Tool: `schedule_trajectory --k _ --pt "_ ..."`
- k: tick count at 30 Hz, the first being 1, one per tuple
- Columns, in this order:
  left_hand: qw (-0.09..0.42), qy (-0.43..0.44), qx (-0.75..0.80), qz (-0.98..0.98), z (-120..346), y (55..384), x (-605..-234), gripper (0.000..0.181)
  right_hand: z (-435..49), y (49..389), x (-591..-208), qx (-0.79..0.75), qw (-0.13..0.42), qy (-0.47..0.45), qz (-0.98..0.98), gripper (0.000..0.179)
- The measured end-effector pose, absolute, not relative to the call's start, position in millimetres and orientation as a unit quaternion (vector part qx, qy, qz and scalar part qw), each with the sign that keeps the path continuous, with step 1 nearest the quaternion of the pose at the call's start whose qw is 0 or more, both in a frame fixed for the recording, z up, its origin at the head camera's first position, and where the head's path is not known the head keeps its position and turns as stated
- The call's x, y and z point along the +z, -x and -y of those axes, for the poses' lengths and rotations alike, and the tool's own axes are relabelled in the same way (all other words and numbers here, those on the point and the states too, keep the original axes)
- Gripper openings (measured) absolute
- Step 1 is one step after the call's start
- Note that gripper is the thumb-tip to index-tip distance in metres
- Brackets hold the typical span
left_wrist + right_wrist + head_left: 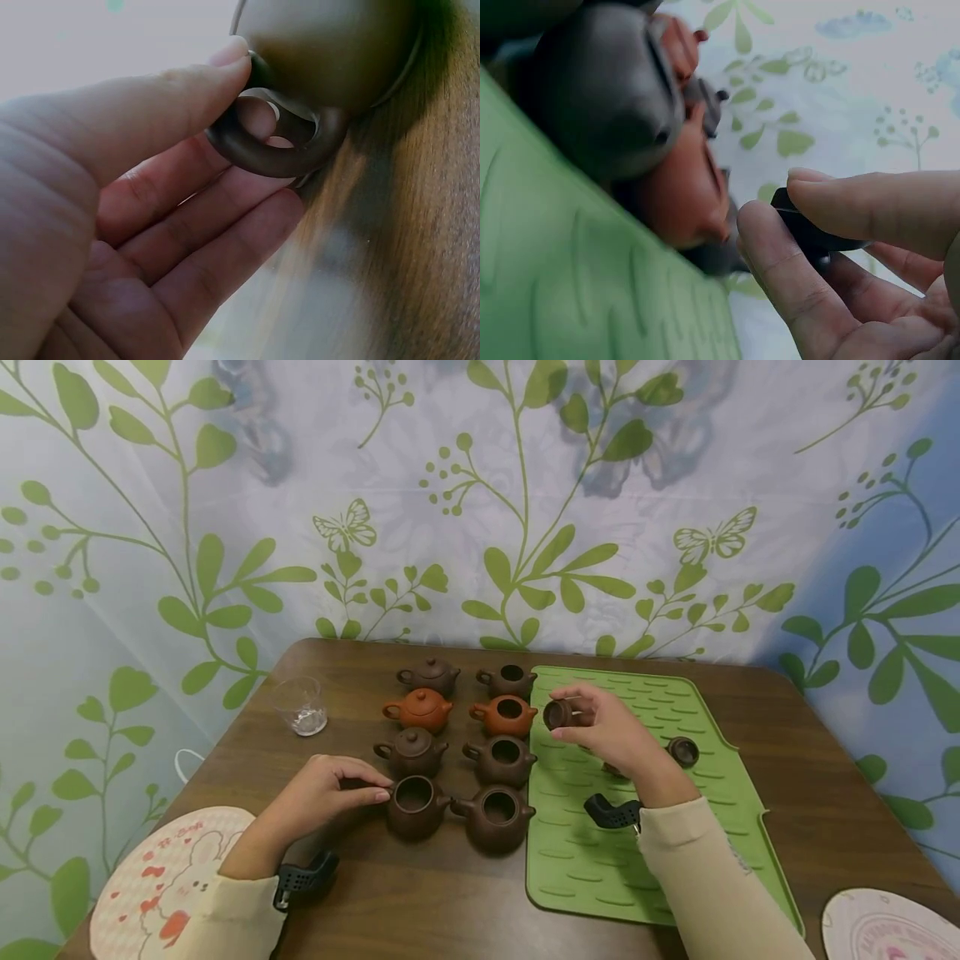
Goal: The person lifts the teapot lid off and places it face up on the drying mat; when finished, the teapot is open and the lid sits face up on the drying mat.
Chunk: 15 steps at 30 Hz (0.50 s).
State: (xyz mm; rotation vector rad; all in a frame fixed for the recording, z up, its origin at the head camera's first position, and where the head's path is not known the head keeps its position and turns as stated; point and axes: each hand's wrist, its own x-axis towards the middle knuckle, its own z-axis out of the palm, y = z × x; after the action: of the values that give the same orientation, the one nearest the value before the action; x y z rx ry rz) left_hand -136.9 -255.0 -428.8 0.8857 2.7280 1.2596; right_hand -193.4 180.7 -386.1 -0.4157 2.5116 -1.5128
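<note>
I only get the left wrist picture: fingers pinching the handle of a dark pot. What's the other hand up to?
Observer: The right hand holds a small brown piece; whether it's a cup or a lid, I can't tell.

Visitor: Oh! And is mine covered on top?

Observer: No, the head view shows that the dark pot is open at the top.

Visitor: Funny. Is everything over there this dark?

Observer: Not at all: there's a lidded orange pot with an open orange pot next to it.

Teapot (330, 52) partly beyond left-wrist view
</note>
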Motion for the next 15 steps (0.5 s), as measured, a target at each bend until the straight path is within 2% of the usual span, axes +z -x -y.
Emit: schedule_trajectory --k 6,15 --pt "0.005 -0.283 0.401 -0.871 254.4 138.1 -429.3 0.011 -193.5 190.1 -394.9 -0.485 0.096 0.128 -0.859 0.053" --pt "0.004 -0.282 0.402 -0.871 255.6 138.7 -429.0 0.011 -202.7 185.3 -398.6 -0.432 0.116 0.167 -0.879 0.048"
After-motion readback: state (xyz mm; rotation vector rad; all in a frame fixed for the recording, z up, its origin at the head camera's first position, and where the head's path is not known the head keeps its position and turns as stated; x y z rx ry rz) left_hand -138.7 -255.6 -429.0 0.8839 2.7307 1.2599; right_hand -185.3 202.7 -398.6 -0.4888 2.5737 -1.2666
